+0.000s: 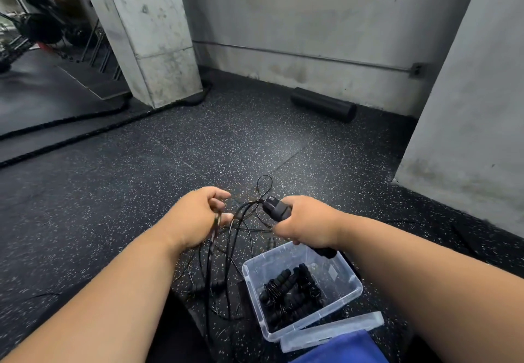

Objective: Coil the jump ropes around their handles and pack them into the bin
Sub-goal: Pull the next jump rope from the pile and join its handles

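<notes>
— Is any brand or writing to be read on the gear?

— None can be made out; a pale patch is seen on the end of the black handle [276,209], but it is too blurred to read.

— How is that handle held?

— It is clasped by the right hand [304,222], fingers curled round it, above the far edge of the bin [344,298]. A thin black cord [228,249] is seen running from its tip to the left hand [198,215], where strands are pinched between thumb and curled fingers.

— And the rest of the cord?

— Long loose loops are hung from the left hand down to the speckled floor [170,164], where they are tangled just left of the bin.

— What is kept in the bin?

— Clear plastic walls are shown, and coiled ropes [289,291] with ribbed black handles are piled inside. A clear lid [331,331] is laid against its near side, with blue cloth [348,347] beside it.
</notes>
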### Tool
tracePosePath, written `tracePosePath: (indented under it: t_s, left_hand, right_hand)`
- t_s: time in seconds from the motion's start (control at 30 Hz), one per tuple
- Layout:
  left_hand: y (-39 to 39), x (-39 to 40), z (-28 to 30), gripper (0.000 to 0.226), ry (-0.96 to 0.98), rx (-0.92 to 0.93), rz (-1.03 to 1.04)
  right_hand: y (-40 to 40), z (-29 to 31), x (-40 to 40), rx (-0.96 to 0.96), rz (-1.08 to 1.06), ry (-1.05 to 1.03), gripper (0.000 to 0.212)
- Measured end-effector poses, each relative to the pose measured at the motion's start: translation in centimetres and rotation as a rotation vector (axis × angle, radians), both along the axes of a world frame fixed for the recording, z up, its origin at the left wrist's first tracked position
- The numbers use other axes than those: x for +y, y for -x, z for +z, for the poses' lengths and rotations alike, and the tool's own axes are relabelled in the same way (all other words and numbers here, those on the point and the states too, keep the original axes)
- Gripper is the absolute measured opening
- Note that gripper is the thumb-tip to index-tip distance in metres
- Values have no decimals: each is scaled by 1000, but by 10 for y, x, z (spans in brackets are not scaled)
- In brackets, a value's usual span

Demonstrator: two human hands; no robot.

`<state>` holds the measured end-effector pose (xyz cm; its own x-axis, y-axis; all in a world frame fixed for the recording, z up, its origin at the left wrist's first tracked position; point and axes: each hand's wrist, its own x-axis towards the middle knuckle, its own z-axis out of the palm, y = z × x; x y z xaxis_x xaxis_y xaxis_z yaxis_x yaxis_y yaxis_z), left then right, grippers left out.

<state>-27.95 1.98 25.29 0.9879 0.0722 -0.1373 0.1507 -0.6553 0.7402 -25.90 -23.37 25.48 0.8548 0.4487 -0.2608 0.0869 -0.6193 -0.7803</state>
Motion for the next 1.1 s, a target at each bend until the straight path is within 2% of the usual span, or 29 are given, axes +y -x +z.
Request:
tracePosePath:
  t_s: [0.07,0.17,0.3,0.37,0.43,0.53,0.63,0.7,0.8,0.9,1.0,1.1]
  left_hand:
    - [-2,5,2,44,-137,3,101]
    - [1,-1,8,47,-3,-45,154]
    - [11,-26,17,38,153,-84,-115]
    - [18,-38,16,51,188,30,-235]
    - [21,-47,11,61,91,90,-304]
    - [23,-55,4,70,35,63,-312]
    - [22,-55,2,77,145,98,-319]
    - [23,-56,4,69,155,128,-356]
    - [27,-58,9,48,-35,92,-401]
    - [25,-53,10,45,-173,35,-364]
    - [21,-42,13,42,-220,-4,-300]
    - [24,-43,11,41,-264,-20,-294]
  right_hand:
    - [-2,1,-3,-89,-32,81,18]
    - [-1,4,-1,-210,-30,168,15]
    - [1,3,4,-531,58,387,22]
    - [1,2,5,-679,124,443,28]
    - [2,1,8,-766,198,458,33]
    - [5,0,8,-823,258,427,48]
    - [7,1,6,-872,299,338,61]
    - [9,-1,7,-886,319,300,63]
    - [11,-10,11,-909,343,317,71]
    - [8,-10,9,-866,303,357,76]
    - [-2,1,1,-857,212,512,57]
    - [-1,3,1,-745,197,502,38]
